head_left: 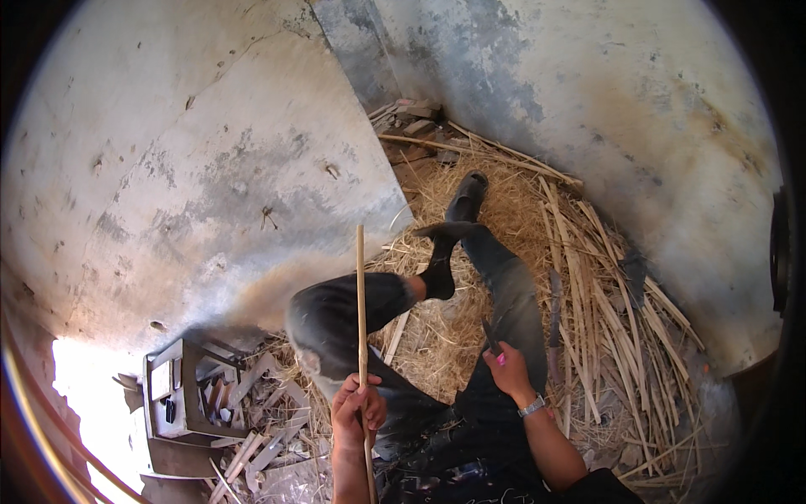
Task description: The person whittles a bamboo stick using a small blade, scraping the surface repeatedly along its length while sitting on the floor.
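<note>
Stained, flaking walls (571,92) enclose a floor (411,175) thick with straw (512,210), long pale strips (588,302) heaped along its right edge and broken bricks (420,126) in its far corner. Near the floor's left edge, an open cabinet (178,459) holds jumbled scraps (220,395) too small to tell apart. The left hand (358,401) grips a pale stick (362,302) above the lap; the right hand (509,370) is closed round a dark, narrow tool (489,336) over the right leg (514,302).

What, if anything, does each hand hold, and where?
Left hand: a long pale stick, held partway along. Right hand: a dark, knife-like tool, held at its near end.
</note>
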`<state>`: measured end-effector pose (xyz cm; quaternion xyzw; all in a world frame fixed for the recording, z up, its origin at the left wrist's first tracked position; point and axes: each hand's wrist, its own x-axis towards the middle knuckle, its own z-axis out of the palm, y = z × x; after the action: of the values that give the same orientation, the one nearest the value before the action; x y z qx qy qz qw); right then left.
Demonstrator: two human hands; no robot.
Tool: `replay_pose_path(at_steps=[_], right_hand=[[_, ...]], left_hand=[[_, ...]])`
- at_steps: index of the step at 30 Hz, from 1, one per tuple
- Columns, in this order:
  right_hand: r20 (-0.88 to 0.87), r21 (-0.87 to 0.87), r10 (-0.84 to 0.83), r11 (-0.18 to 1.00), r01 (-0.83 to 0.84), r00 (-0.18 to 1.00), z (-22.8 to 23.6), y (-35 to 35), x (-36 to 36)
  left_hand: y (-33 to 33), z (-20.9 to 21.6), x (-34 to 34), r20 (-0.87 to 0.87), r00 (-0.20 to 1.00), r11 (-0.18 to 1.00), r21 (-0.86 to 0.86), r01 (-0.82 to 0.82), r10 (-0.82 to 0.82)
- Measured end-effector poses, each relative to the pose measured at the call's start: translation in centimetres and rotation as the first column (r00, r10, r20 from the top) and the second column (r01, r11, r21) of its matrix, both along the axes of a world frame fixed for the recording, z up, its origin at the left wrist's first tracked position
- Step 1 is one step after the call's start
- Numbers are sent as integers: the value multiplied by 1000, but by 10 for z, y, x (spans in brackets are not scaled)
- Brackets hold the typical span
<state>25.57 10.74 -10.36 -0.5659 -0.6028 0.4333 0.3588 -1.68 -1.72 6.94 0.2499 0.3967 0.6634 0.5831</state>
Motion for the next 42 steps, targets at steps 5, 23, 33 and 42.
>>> replay_pose_path(at_steps=[5,23,33,42], right_hand=[[30,38,5,999,-6,1000,9,1,-5],[-637,-455,-110,853,-256,763,68,27,-6],[-799,-393,-68,811,-434,598,103,22,-63],[-842,-470,-386,868,-159,378,68,18,-62]], left_hand=[[-8,-2,2,7,1000,1000,5,-24,24],[-4,-2,16,73,997,998,-46,40,-37],[-8,-5,0,7,1000,999,47,-8,8],[4,17,7,-233,970,997,-61,51,-63]])
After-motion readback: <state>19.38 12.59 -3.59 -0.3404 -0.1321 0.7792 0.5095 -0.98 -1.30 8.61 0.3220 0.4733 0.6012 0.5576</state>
